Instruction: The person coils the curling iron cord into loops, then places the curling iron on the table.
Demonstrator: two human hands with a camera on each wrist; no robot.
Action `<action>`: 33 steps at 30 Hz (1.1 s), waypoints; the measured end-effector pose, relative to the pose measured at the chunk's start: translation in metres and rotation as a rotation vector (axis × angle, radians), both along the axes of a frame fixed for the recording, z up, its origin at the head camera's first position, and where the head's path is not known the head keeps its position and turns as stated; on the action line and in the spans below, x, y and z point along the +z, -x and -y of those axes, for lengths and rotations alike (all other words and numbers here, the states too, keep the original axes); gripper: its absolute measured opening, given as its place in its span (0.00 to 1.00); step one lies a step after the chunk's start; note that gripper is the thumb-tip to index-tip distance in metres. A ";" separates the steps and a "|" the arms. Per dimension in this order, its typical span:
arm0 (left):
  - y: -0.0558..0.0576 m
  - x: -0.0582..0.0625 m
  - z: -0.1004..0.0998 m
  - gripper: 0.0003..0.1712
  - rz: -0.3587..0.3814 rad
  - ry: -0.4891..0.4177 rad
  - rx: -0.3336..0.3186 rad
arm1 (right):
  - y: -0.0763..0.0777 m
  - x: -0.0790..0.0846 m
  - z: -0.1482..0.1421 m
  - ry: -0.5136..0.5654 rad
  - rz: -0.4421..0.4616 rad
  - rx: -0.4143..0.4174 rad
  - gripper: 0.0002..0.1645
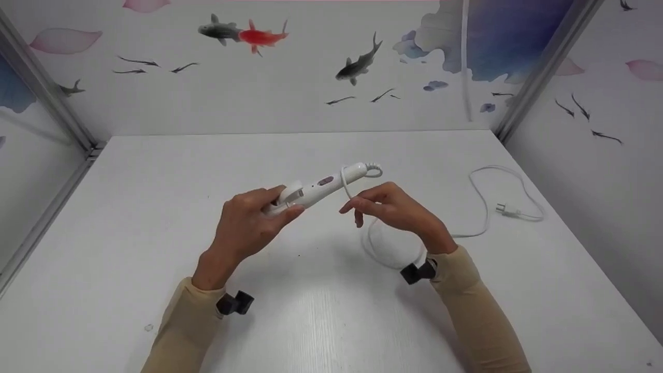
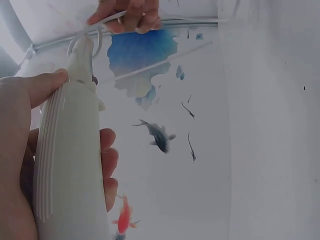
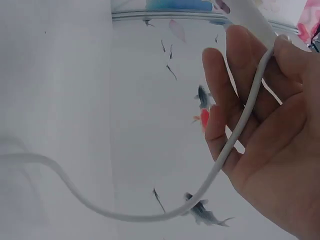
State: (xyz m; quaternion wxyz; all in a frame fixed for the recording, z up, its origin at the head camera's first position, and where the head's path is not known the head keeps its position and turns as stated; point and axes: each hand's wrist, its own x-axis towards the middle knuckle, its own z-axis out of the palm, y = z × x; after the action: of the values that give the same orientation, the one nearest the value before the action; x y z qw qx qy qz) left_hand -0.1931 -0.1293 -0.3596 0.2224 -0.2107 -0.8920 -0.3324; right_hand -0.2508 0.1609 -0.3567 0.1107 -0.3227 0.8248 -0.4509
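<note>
My left hand (image 1: 248, 223) grips a white hair-styling iron (image 1: 323, 187) around its thicker end, above the table. In the left wrist view, the ridged side of the iron (image 2: 75, 155) shows between thumb and fingers. An oval dark panel sits on its handle, which points up to the right. A white power cord (image 1: 346, 184) leaves the handle's tip, loops back and crosses round the handle. Beside that tip, my right hand (image 1: 396, 210) pinches the cord between thumb and forefinger. In the right wrist view, the cord (image 3: 235, 135) runs down across the palm, the other fingers loosely bent.
More cord lies in a loop on the white table (image 1: 311, 321) under my right hand. From there it runs right to a plug (image 1: 507, 210). Walls with painted fish (image 1: 357, 65) and metal posts (image 1: 549, 72) enclose the back and sides.
</note>
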 end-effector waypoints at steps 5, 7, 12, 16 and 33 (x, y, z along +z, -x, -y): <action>-0.004 -0.002 0.007 0.18 0.040 -0.036 -0.093 | 0.008 -0.010 -0.003 -0.071 0.116 -0.117 0.14; -0.005 -0.003 0.009 0.15 0.022 -0.020 -0.132 | 0.010 -0.013 -0.004 -0.076 0.131 -0.155 0.08; -0.003 -0.006 0.008 0.14 -0.018 0.071 -0.212 | 0.014 -0.011 -0.011 -0.033 0.004 -0.204 0.02; -0.002 -0.006 0.006 0.20 -0.015 0.154 -0.213 | 0.015 -0.005 -0.014 0.044 0.003 -0.255 0.09; -0.001 -0.012 -0.011 0.19 -0.006 0.261 -0.102 | -0.021 0.026 -0.004 -0.087 -0.140 -0.221 0.14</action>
State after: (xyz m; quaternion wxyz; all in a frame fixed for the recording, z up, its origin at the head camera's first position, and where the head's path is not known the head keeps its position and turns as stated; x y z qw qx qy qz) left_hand -0.1918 -0.1182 -0.3712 0.1785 -0.2837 -0.9152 -0.2236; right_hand -0.2296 0.1653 -0.3310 0.0166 -0.2555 0.8798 -0.4004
